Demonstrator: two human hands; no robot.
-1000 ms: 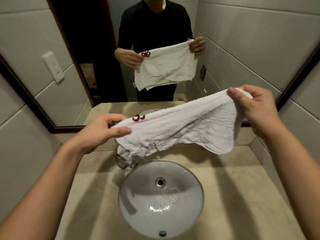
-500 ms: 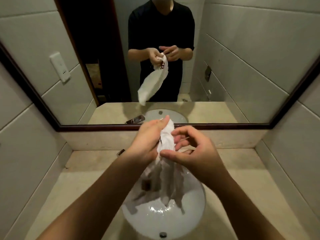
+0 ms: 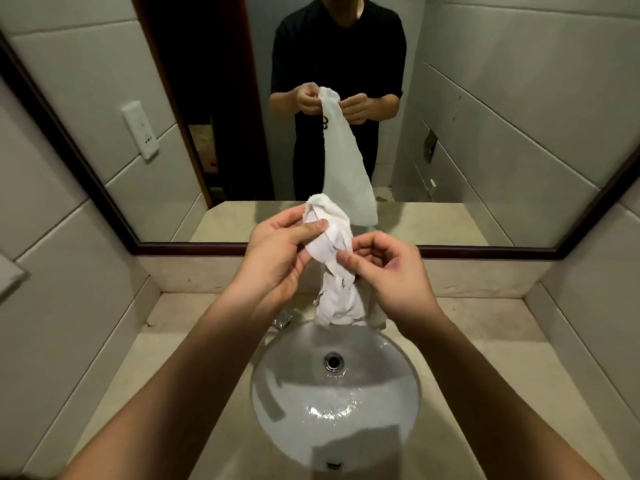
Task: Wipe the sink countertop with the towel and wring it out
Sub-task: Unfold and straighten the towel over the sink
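A white towel (image 3: 334, 268) hangs gathered into a vertical bunch above the back rim of the sink basin (image 3: 294, 420). My left hand (image 3: 277, 258) pinches its upper part between thumb and fingers. My right hand (image 3: 391, 275) pinches the towel's right edge a little lower. The towel's loose lower end dangles just over the basin's far edge. The beige stone countertop (image 3: 485, 358) surrounds the basin on both sides.
A chrome tap (image 3: 282, 318) sits at the basin's back left, partly hidden by my left forearm. A dark-framed mirror (image 3: 485, 133) fills the wall behind and reflects a person holding the towel. Tiled walls close in on both sides. Water glistens in the basin.
A second ago the towel was spread wide between both hands. Both hands have come together and the towel now hangs bunched and vertical; it has lifted slightly since half a second ago.
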